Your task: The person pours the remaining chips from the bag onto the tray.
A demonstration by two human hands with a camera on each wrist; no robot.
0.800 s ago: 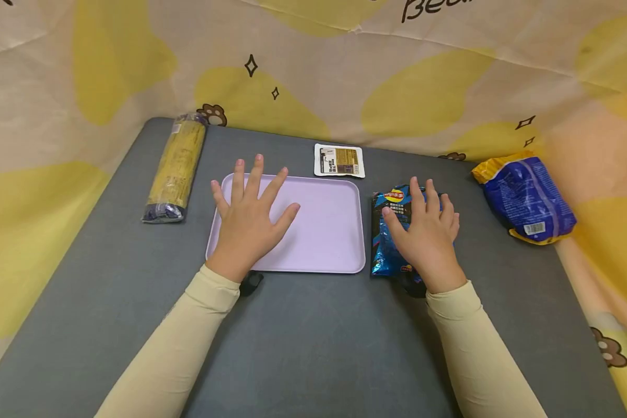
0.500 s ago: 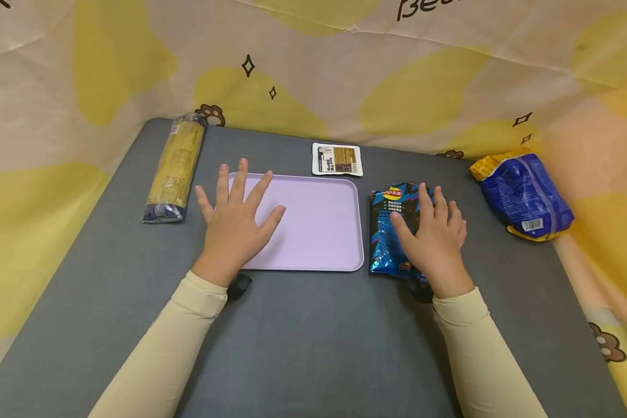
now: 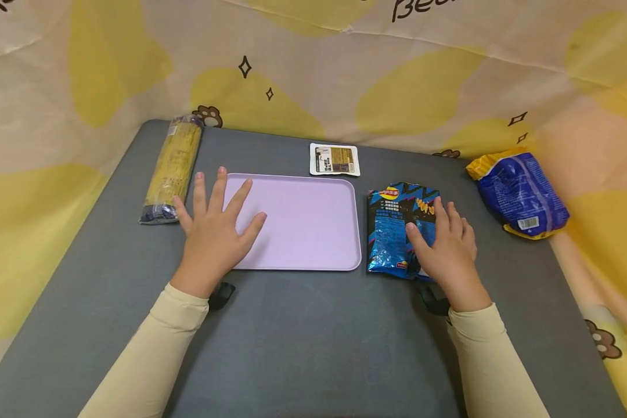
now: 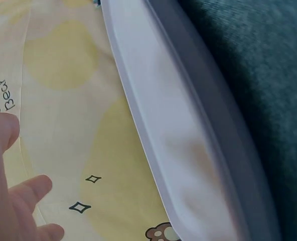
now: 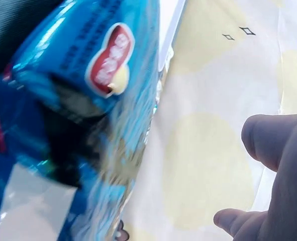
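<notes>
My left hand (image 3: 209, 241), fingers spread, hovers over the left edge of a lilac tray (image 3: 308, 223) and grips nothing. In the left wrist view the tray's long rim (image 4: 138, 118) runs beside that hand's fingertips (image 4: 38, 186). Over the lower right part of a blue-and-black chip bag (image 3: 389, 232) is my right hand (image 3: 449, 255), its fingers relaxed and apart. The bag's shiny blue face (image 5: 73, 45) fills the left of the right wrist view, with the thumb (image 5: 264, 133) at the right, away from it. Part of the bag is hidden under the right hand.
Left of the tray lies a long yellow pack (image 3: 172, 165) with dark ends. A small white-edged packet (image 3: 334, 159) rests behind the tray. A blue-and-yellow bag (image 3: 522, 191) sits at the table's right edge. Patterned cloth (image 3: 397, 75) hangs behind the grey table (image 3: 313, 348).
My left hand has drawn left and toward me, uncovering more of the tray. The right hand has slid right and nearer, showing more of the chip bag. The tray and packs stay put.
</notes>
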